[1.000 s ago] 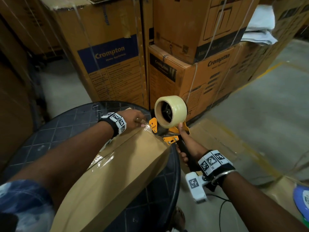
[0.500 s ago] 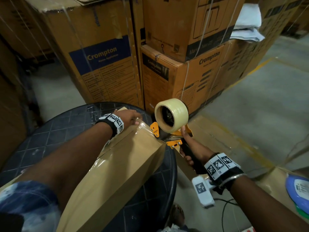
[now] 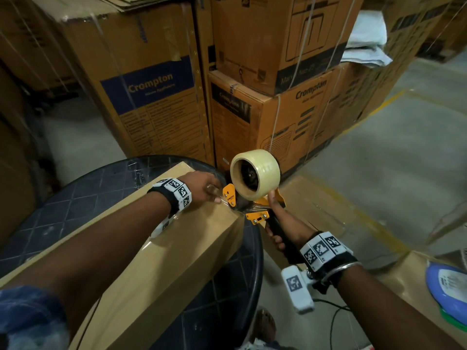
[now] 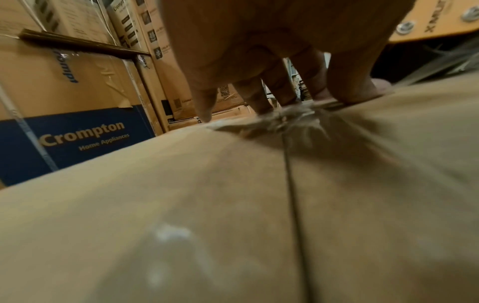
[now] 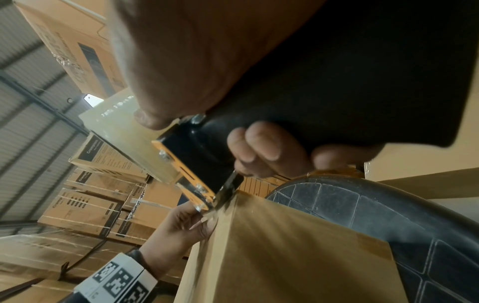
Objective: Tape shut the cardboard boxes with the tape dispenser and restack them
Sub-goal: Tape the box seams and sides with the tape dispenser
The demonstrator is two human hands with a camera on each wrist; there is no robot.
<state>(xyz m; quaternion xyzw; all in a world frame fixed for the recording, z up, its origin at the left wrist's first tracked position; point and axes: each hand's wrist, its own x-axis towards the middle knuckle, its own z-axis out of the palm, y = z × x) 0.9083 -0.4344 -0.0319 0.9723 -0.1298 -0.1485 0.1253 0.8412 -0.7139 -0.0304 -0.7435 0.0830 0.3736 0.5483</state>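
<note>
Cardboard box (image 3: 161,251) – long, plain, lay across round dark desk (image 3: 75,205), taped end at far corner. Left hand (image 3: 202,184) pressed tape end flat there, fingers (image 4: 355,86) straight. Right hand (image 3: 280,223) clenched round tape dispenser (image 3: 252,188) handle – blade at box edge. Box likely light, stiff; best held at ends. Tape slick, clingy.

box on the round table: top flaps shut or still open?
Shut. The box flaps lie flat, meeting at a closed seam with glossy tape along it; the left hand presses the tape end beside the tape dispenser.
</note>
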